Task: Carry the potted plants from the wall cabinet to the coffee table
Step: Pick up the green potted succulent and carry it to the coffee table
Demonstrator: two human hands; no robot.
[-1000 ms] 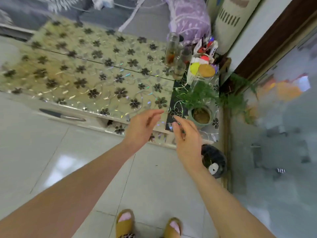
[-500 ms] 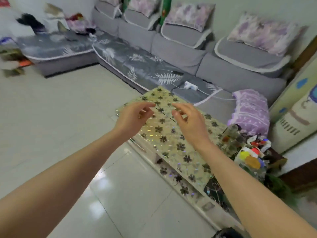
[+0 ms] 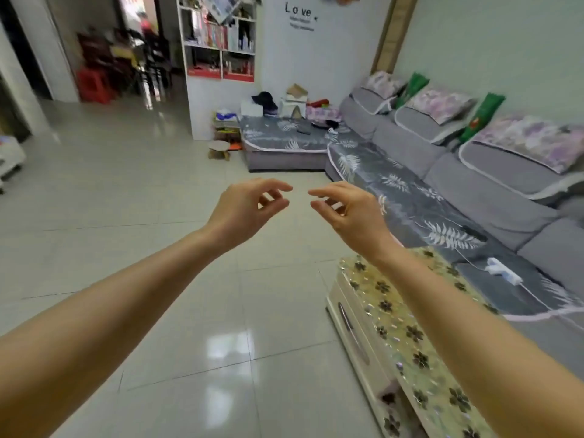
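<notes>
2 bare hands are raised in front of the camera above the tiled floor (image 3: 158, 235). The left hand (image 3: 245, 208) and the right hand (image 3: 350, 210) face each other, fingertips near but apart; the fingers of each are loosely curled and hold nothing. The coffee table (image 3: 407, 333), covered with a floral-patterned sheet, stands at lower right, under the right forearm, beside the grey sectional sofa (image 3: 442, 172). No potted plant shows in this view. A white shelving unit (image 3: 221, 58) stands against the far wall.
</notes>
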